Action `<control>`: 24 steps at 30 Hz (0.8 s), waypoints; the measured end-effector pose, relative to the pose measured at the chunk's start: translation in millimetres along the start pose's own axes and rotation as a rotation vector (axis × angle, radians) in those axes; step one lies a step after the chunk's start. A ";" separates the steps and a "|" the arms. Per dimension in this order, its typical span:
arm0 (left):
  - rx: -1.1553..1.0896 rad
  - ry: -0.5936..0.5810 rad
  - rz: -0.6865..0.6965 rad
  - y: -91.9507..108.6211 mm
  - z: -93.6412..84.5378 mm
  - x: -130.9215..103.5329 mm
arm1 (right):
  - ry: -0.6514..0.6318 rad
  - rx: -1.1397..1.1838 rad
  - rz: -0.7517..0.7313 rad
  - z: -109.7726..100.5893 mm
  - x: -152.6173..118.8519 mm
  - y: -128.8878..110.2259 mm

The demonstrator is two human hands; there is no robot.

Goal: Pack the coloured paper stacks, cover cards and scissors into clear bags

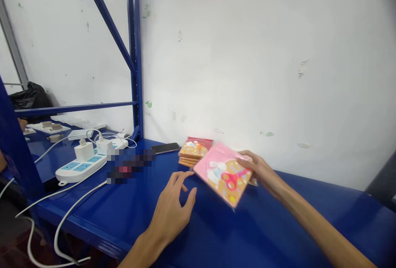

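Observation:
My right hand grips the right edge of a square, plastic-wrapped craft packet. Pink and yellow-orange, the packet is tilted above the table and shows a picture of red scissors and a white figure. My left hand is open just left of it, thumb and fingers apart. Its index fingertip comes close to the packet's left corner; I cannot tell whether they touch. Behind the packet, near the wall, lies a stack of similar packets, partly hidden. Something else shows slightly under my right fingers, too covered to name.
A blue table runs along a white wall. At left, a white power strip carries plugged-in chargers and loose white cables. A phone lies near the wall, beside a blurred-out patch. A blue metal frame rises behind the strip.

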State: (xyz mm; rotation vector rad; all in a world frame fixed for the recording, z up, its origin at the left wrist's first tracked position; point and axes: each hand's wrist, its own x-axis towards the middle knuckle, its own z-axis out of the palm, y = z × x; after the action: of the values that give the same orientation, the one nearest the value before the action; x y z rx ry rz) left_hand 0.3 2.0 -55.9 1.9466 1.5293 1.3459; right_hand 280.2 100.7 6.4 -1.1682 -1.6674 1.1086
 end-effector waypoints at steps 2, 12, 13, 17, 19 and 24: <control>-0.039 -0.002 0.016 5.0 3.8 -3.6 | -0.086 0.033 0.053 -2.4 -18.3 12.0; -0.315 -0.076 -0.243 10.0 17.6 0.8 | -0.264 0.254 0.030 -6.3 -37.7 17.6; -0.303 -0.103 -0.250 10.5 16.1 1.4 | -0.254 0.262 0.039 -7.7 -37.7 16.9; -0.454 -0.230 -0.269 15.9 13.5 1.3 | -0.266 0.265 0.016 -8.0 -39.1 19.4; -0.537 -0.302 -0.294 17.3 14.5 0.4 | -0.285 0.274 0.004 -4.7 -39.7 22.2; -0.474 -0.374 -0.398 12.2 17.1 -0.5 | -0.243 0.243 0.019 3.2 -35.7 31.9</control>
State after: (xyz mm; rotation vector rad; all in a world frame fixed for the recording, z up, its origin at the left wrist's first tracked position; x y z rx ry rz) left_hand 21.3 1.9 -55.8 1.4088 1.1973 0.9898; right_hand 294.6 71.9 -29.2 -0.9247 -1.6459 1.4674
